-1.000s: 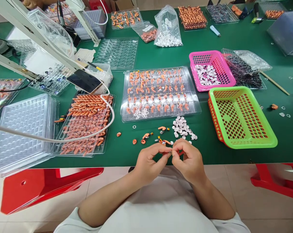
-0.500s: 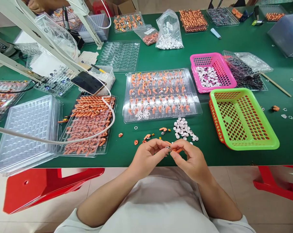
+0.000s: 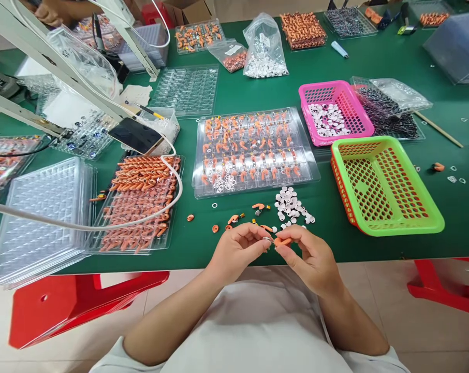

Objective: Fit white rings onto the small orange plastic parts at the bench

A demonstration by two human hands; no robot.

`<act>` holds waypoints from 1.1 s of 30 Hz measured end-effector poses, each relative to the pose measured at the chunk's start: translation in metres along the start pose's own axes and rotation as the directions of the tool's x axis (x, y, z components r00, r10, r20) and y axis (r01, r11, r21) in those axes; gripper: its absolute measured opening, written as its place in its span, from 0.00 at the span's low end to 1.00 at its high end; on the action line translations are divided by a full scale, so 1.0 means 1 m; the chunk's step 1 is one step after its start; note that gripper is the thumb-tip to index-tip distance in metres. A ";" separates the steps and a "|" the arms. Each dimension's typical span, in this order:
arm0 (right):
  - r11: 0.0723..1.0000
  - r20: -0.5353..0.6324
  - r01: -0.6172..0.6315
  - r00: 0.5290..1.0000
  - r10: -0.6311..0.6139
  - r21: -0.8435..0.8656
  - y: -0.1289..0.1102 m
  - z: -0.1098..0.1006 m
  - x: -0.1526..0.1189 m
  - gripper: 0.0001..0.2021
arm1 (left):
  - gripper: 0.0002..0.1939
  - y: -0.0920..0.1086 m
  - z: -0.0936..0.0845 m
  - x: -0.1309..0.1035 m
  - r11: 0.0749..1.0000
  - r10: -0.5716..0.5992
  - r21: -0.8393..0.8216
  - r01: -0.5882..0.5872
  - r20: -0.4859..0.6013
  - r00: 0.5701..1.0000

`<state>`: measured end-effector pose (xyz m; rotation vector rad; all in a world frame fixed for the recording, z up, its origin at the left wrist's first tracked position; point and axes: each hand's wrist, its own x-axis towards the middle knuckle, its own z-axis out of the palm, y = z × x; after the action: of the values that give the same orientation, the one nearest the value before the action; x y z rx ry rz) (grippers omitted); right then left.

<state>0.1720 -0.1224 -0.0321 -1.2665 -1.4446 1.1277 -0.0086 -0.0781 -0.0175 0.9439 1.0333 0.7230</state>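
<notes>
My left hand pinches a small ring-like metallic piece between thumb and fingertips. Facing it, my right hand grips a small orange part in its fingertips. The two held pieces are close together; whether they touch is too small to tell. Just beyond the hands lie loose orange parts and a pile of white discs. Behind these stands a clear tray with rows of orange parts and some white rings at its near left corner.
To the right are a green basket and a pink basket with white discs. On the left, a white cable crosses a tray of orange parts, near stacked clear trays and a phone. Another person's hand is at the top left.
My hands have drawn slightly apart, so the orange part in my right hand shows more clearly. The whole view has shifted a little.
</notes>
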 end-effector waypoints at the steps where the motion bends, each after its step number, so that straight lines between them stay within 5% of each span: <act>1: 1.000 0.002 0.006 1.000 -0.006 0.002 0.000 0.000 0.000 0.06 | 0.11 0.000 0.000 0.000 1.000 0.003 0.003 -0.002 -0.011 1.000; 20: 0.998 0.038 0.059 0.998 -0.058 -0.032 0.007 0.006 -0.004 0.09 | 0.04 -0.007 0.001 -0.004 0.990 0.068 0.130 -0.058 -0.074 0.995; 26: 0.984 -0.029 -0.120 0.992 0.125 0.135 0.009 0.008 -0.003 0.06 | 0.08 -0.007 -0.006 0.002 0.996 -0.082 -0.031 0.082 0.000 0.997; 33: 0.844 0.017 -0.288 0.949 0.314 0.453 0.011 0.005 0.005 0.07 | 0.11 -0.004 -0.011 0.005 0.925 -0.250 -0.247 0.290 0.179 0.951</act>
<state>0.1686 -0.1168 -0.0436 -1.1963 -0.8775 1.5206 -0.0168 -0.0721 -0.0257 0.5915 0.8877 0.5384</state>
